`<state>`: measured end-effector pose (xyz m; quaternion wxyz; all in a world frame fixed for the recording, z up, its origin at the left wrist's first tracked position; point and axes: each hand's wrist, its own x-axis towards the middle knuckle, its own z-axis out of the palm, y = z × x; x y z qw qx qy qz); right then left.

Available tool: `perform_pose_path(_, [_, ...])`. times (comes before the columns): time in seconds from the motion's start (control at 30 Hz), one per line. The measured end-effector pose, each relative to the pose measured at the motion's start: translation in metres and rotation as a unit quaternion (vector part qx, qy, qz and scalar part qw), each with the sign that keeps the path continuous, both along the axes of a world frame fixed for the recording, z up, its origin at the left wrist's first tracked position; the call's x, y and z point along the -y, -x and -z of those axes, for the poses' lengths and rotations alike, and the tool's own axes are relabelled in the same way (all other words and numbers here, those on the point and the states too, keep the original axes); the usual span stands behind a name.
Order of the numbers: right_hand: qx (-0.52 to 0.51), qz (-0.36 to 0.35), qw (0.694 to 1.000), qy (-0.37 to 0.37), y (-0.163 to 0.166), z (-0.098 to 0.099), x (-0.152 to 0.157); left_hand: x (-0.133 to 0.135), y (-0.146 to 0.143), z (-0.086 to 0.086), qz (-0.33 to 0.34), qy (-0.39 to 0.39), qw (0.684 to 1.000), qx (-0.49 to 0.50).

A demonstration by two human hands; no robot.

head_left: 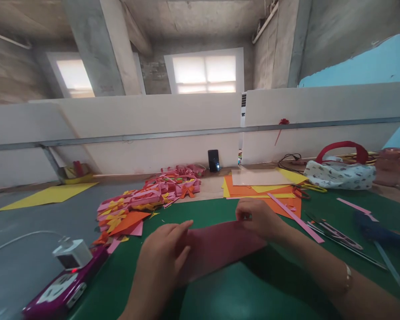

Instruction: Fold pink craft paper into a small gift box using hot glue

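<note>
1. The sheet (222, 249) is between the hands, tilted over the green mat (203, 206).
2. The left hand (162, 258) grips its left end, thumb and forefinger slightly spread.
3. The right hand (256, 218) holds the far edge near the right corner, fingers curled in a narrow pinch.
4. The step in hand looks like handling or lining up the sheet; whether it is folded cannot be told.
5. The next move likely calls for even pinches and level edges.
</note>
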<state>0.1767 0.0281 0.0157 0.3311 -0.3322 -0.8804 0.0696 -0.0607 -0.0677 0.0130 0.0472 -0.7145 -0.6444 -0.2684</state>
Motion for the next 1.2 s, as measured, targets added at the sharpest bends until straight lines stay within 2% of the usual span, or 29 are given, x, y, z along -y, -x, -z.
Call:
perform_pose_path(0.2, [-0.04,-0.077,0.989,-0.118,0.003,-0.007,0.011,0.017,0.004,-0.002,-0.076,-0.047,0.995,0.04])
perform_pose_path(0.4, [-0.006,-0.124,0.982,-0.142,0.002,-0.006,0.015,0.034,0.004,0.006,-0.005,-0.139,0.99,0.016])
perform_pose_path(0.53, [-0.012,-0.101,0.985,-0.139,0.001,-0.005,0.016,0.043,0.003,0.013,-0.022,-0.213,0.975,0.053])
perform_pose_path(0.67, [-0.039,-0.064,0.983,-0.169,0.0,-0.006,0.019,0.045,0.002,0.007,-0.026,-0.206,0.977,0.051])
perform_pose_path(0.8, [-0.056,-0.01,0.958,-0.281,0.003,-0.008,0.021,0.034,0.002,-0.004,-0.043,-0.165,0.985,0.012])
perform_pose_path(0.9, [-0.02,0.018,0.944,-0.33,0.005,-0.005,0.02,0.023,0.002,-0.009,-0.053,-0.219,0.971,-0.074])
perform_pose_path(0.97, [0.033,-0.022,0.956,-0.29,0.006,-0.004,0.019,0.021,0.002,-0.01,-0.083,-0.236,0.961,-0.118])
perform_pose_path(1.03, [0.063,-0.078,0.975,-0.197,0.004,-0.004,0.019,0.025,0.004,-0.008,-0.082,-0.208,0.967,-0.121])
perform_pose_path(1.13, [0.064,-0.15,0.987,-0.012,-0.001,-0.01,0.023,0.041,0.006,0.004,-0.001,-0.152,0.986,-0.062])
perform_pose_path(1.2, [0.094,-0.189,0.972,0.106,-0.005,-0.015,0.027,0.053,0.008,0.014,0.045,-0.12,0.992,-0.014])
